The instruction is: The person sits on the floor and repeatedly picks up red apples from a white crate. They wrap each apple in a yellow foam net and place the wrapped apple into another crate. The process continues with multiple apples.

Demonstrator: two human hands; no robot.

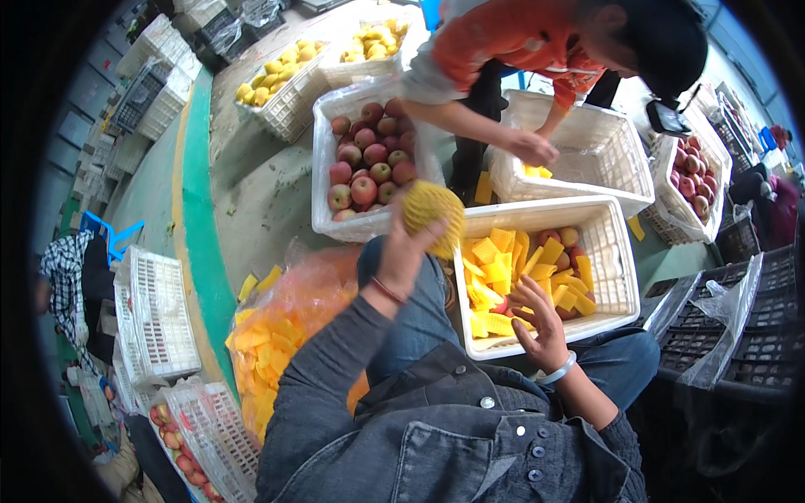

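My left hand [405, 254] is raised beside a white plastic crate, its fingers around a fruit in a yellow foam net [433, 219], blurred by motion. My right hand [539, 320] hovers over the near part of that crate [547, 210], fingers spread, holding nothing that I can see. Inside the crate lie many folded yellow foam nets [503, 264] and several bare apples [568, 237]. Just beyond my left hand stands a lined crate of red apples [371, 157]. A clear bag of yellow foam nets [270, 352] lies by my leg on the left.
Opposite me a co-worker [503, 56] reaches into a lined white crate [582, 182] with yellow nets in it. Crates of yellow-netted fruit [286, 107] stand beyond. Black crates [723, 320] and another apple crate [692, 214] are on the right, stacked white crates [160, 314] on the left.
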